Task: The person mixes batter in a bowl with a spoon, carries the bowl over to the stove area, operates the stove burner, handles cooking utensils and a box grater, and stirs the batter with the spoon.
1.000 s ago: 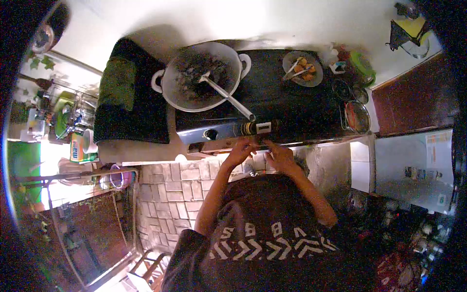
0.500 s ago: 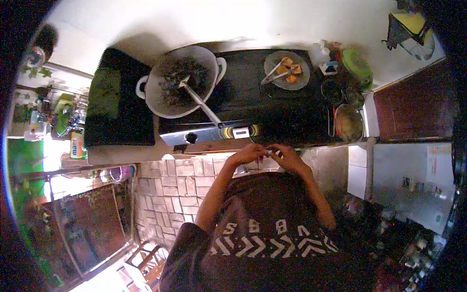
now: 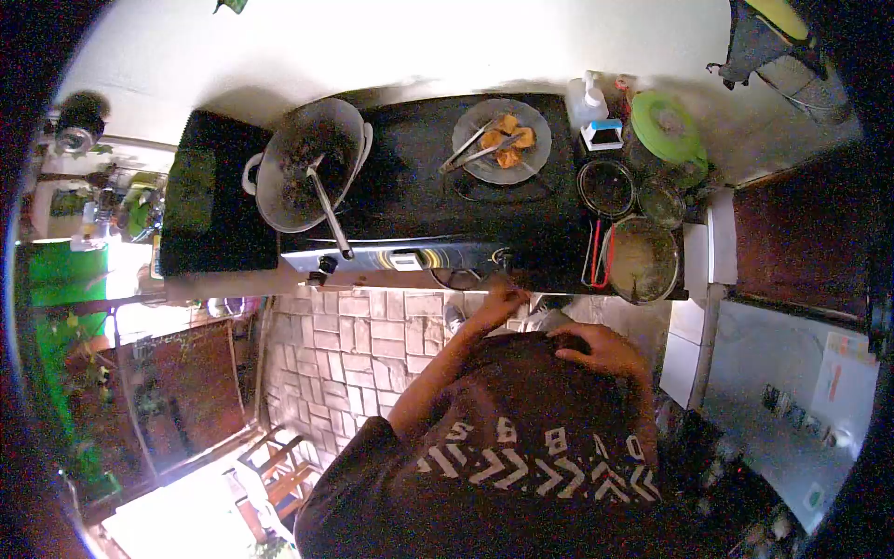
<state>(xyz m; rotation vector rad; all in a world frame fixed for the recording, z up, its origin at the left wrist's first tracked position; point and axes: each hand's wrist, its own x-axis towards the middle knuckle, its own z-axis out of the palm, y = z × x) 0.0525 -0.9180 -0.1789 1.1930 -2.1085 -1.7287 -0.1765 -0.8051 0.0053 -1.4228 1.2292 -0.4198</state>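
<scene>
My left hand (image 3: 504, 300) is at the front edge of the stove (image 3: 410, 210), just below a dark knob (image 3: 503, 260). Its fingers are dim and smeared, so their grip does not show. Against the front of my dark shirt (image 3: 521, 401) lies my right hand (image 3: 601, 348), fingers and thumb apart, holding nothing. On the stove's left side sits a wok (image 3: 279, 158) with dark contents and a metal turner (image 3: 327, 205) leaning over its rim. To the right, a glass plate (image 3: 535, 168) bears several orange-brown fried pieces (image 3: 507, 156) and metal tongs (image 3: 481, 151).
Right of the stove stand a pot (image 3: 644, 261), a red-handled utensil (image 3: 597, 256), a green lidded container (image 3: 669, 130), a white bottle (image 3: 587, 101) and a small blue-and-white box (image 3: 602, 135). Brick-patterned floor (image 3: 345, 354) lies below, with a wooden stool (image 3: 279, 466) at lower left.
My two hands have come apart: the right has dropped back onto my shirt, the left stays near the stove front. The view has shifted right, so wok and plate appear further left.
</scene>
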